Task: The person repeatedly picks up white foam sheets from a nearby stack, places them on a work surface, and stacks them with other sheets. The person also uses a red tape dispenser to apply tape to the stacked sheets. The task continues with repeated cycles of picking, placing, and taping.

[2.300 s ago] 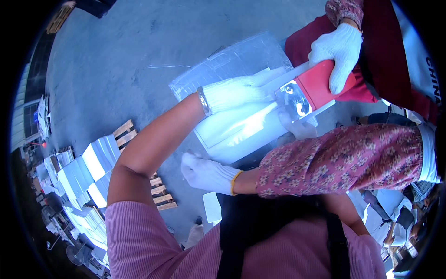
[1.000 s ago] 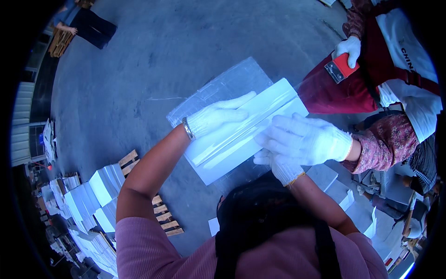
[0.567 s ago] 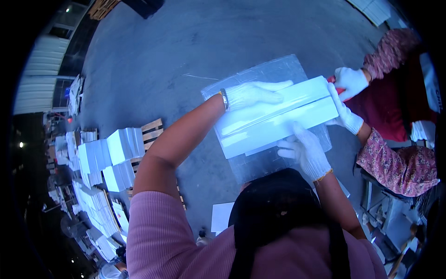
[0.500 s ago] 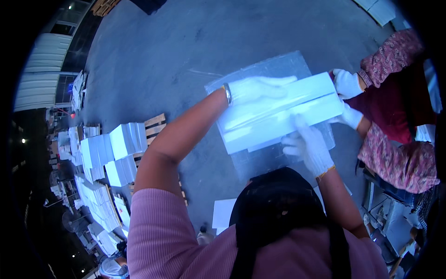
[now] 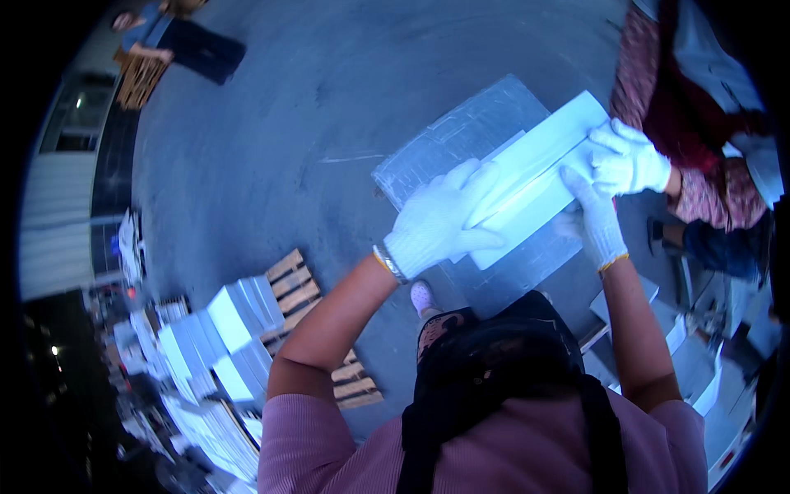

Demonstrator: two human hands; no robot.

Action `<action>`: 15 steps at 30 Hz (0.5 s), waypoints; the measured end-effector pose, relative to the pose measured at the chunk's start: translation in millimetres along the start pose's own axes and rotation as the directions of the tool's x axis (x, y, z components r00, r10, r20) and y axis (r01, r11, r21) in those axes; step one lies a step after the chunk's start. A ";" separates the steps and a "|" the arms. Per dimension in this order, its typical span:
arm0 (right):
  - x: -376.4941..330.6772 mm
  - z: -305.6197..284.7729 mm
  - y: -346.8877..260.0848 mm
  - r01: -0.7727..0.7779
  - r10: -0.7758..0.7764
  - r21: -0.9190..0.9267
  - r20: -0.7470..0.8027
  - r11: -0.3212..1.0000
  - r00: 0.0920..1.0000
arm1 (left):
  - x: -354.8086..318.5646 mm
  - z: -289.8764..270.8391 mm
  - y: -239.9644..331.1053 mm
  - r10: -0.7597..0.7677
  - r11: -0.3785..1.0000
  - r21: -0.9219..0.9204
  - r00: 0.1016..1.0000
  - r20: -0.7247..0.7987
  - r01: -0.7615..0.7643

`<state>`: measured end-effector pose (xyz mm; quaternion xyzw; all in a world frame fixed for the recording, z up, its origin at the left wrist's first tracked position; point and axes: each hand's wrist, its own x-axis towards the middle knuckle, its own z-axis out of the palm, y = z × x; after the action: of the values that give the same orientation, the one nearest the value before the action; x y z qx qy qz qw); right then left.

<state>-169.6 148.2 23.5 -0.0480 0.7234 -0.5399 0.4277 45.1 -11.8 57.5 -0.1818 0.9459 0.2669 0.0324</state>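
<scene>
A long white folded board piece (image 5: 543, 188), with a dark slit along its length, slants up to the right in front of me. My left hand (image 5: 444, 216), in a white knit glove, grips its left end, thumb and fingers apart across it. My right hand (image 5: 594, 218), also gloved, holds the near edge, thumb on top; its other fingers are partly hidden and blurred. A co-worker's gloved hand (image 5: 632, 160) rests on the far right end. Beneath lies a pale rectangular surface with a shiny, film-like look (image 5: 461, 132).
Stacks of white board (image 5: 239, 317) stand by a wooden pallet (image 5: 294, 284) at left. Another person (image 5: 185, 41) is far left beside stacked pallets (image 5: 140, 81). The co-worker's flowered sleeve (image 5: 720, 198) is at right. More pale boards (image 5: 625, 300) lie near my right arm.
The board piece has tilted more steeply up to the right. My left hand has moved from its top to its left end; my right hand has shifted right. The view has turned.
</scene>
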 end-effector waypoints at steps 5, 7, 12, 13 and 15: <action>-1.4 21.1 34.1 0.066 -0.045 0.345 -0.067 0.936 0.997 | 14.7 -3.5 34.1 0.008 0.990 0.143 0.995 -0.102 0.007; -10.2 31.0 59.6 0.037 -0.087 0.542 0.067 0.839 0.994 | 16.7 2.2 34.6 -0.009 0.988 0.153 0.983 -0.186 0.038; 29.0 -3.3 231.9 -0.213 0.278 0.324 -0.170 0.922 0.945 | 25.1 0.3 39.9 -0.002 0.984 0.174 0.984 -0.177 0.034; 34.1 3.5 250.9 -0.269 0.336 0.300 -0.198 0.915 0.921 | 26.9 -0.4 33.5 0.009 0.980 0.196 0.982 -0.186 0.028; 37.6 41.9 264.4 -0.233 0.347 0.407 -0.233 0.883 0.908 | 28.3 -13.8 21.3 -0.025 0.975 0.218 0.995 -0.100 0.046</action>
<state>-61.6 206.3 -217.4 0.2257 0.6637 -0.5963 0.3911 11.5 -11.3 75.3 -0.2068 0.9666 0.1510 0.0115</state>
